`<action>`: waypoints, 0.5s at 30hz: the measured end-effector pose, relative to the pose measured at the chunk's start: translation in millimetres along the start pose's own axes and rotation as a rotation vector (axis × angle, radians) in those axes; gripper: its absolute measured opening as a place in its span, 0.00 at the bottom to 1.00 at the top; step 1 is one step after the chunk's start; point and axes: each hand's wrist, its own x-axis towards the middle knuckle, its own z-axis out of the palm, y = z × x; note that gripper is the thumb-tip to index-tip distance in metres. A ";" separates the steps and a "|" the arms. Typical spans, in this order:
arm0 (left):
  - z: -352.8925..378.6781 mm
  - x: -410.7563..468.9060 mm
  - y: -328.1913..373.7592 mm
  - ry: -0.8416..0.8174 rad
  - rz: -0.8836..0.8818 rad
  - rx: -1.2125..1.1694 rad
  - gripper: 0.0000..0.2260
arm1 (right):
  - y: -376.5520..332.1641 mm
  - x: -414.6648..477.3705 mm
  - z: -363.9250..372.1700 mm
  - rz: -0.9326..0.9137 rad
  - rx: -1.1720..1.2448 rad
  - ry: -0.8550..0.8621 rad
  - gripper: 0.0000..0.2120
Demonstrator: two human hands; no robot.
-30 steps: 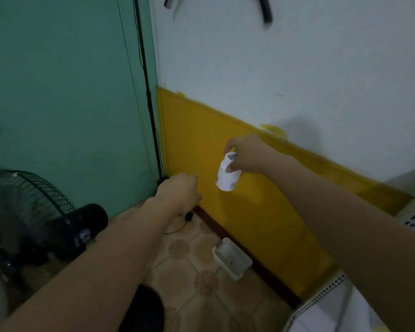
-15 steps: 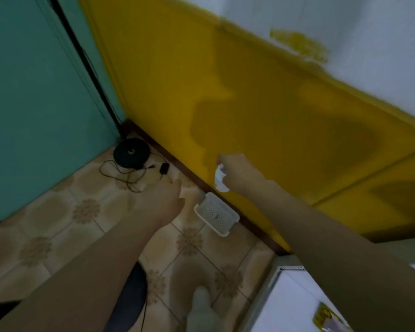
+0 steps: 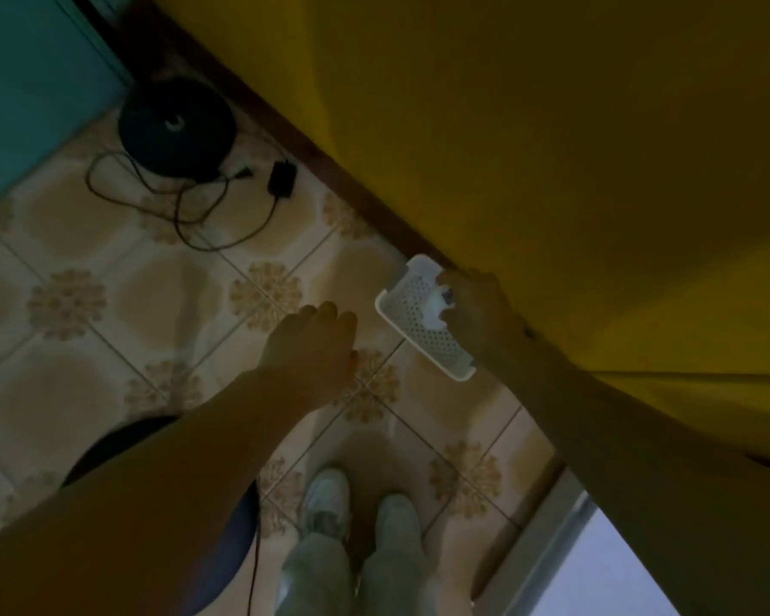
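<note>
At 3 o'clock from the frame centre, the right hand (image 3: 476, 313) holds a small white item (image 3: 436, 305). Thumb and fingers curl round this item, so only a part of it shows. The marks on it are too blurred to read. The item sits over the white basket (image 3: 407, 300), toward the basket's 2 o'clock end. Contact between item and basket cannot be confirmed.

The basket is perforated and rectangular. It lies on the tiled floor (image 3: 107, 313), with one short end just beside the brown skirting of the yellow wall (image 3: 552, 126).

The left hand (image 3: 312, 344) is at 9 o'clock of the basket, near it but apart. Its fingers bend loosely downward and hold nothing.

Surrounding parts:
- Black round base (image 3: 176, 126), at 11 o'clock, near the teal wall (image 3: 19, 82).
- Black cable (image 3: 187, 220) in loose loops, at 6 o'clock of the base.
- Black adapter (image 3: 282, 180), at 4 o'clock of the base.
- Two pale shoes (image 3: 327, 500), at 6 o'clock.
- Dark round object (image 3: 223, 549), at 7 o'clock, partly hidden by the left forearm.
- White panel (image 3: 619, 571), at 5 o'clock.
</note>
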 end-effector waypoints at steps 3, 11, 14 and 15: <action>65.4 42.3 -17.8 -0.029 0.004 0.019 0.17 | 14.2 53.7 65.2 0.030 0.012 0.010 0.17; 183.6 134.7 -41.2 -0.073 0.027 0.024 0.15 | 38.2 163.2 188.2 0.006 -0.046 -0.001 0.17; 205.7 155.5 -42.4 -0.051 0.035 0.002 0.15 | 42.0 182.0 215.8 -0.009 -0.039 0.033 0.16; 211.1 160.0 -42.5 -0.041 0.039 -0.004 0.15 | 42.8 186.3 221.4 -0.018 -0.047 0.041 0.16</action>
